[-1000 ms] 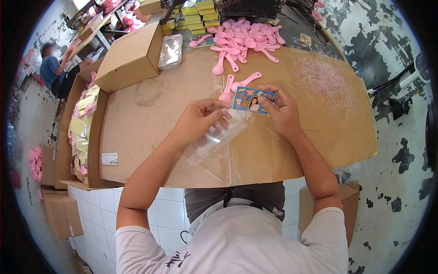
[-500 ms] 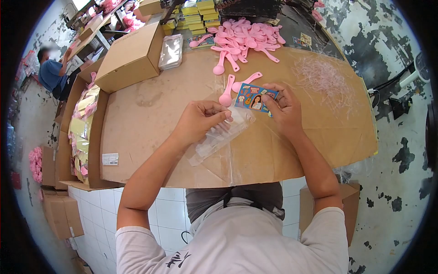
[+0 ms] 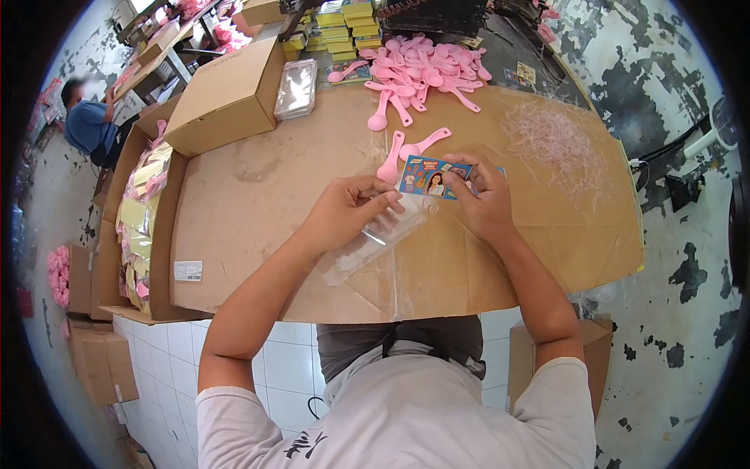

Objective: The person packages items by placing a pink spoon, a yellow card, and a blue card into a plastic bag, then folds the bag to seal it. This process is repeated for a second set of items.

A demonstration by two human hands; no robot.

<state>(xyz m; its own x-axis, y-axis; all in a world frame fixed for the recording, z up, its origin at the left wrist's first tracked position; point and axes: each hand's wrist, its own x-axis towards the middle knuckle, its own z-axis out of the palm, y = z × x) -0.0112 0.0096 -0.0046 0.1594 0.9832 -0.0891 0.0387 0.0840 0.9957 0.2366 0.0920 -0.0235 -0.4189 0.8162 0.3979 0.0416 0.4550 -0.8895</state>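
Note:
My right hand (image 3: 486,202) grips a blue printed card (image 3: 420,177) with thumb on top and fingers behind, holding it nearly level over the cardboard-covered table. My left hand (image 3: 353,209) is closed in a pinch on a clear plastic bag (image 3: 361,254), which hangs below the fingers toward me. The card's left edge is close to the left fingertips and the bag's opening. Just beyond the card lie two pink measuring spoons (image 3: 391,156), one upright in view and one slanting right.
A heap of pink spoons (image 3: 426,66) lies at the back, near stacked yellow-edged cards (image 3: 336,35) and a pile of clear bags (image 3: 295,87). An open carton (image 3: 178,227) of packed bags stands left, beside a closed box (image 3: 226,98). Pink-white shreds (image 3: 558,141) lie right. Another person (image 3: 92,125) sits far left.
The card has turned flatter and shifted slightly left, its left edge nearer the bag. More of its right end shows behind my right fingers. My left hand keeps hold of the bag.

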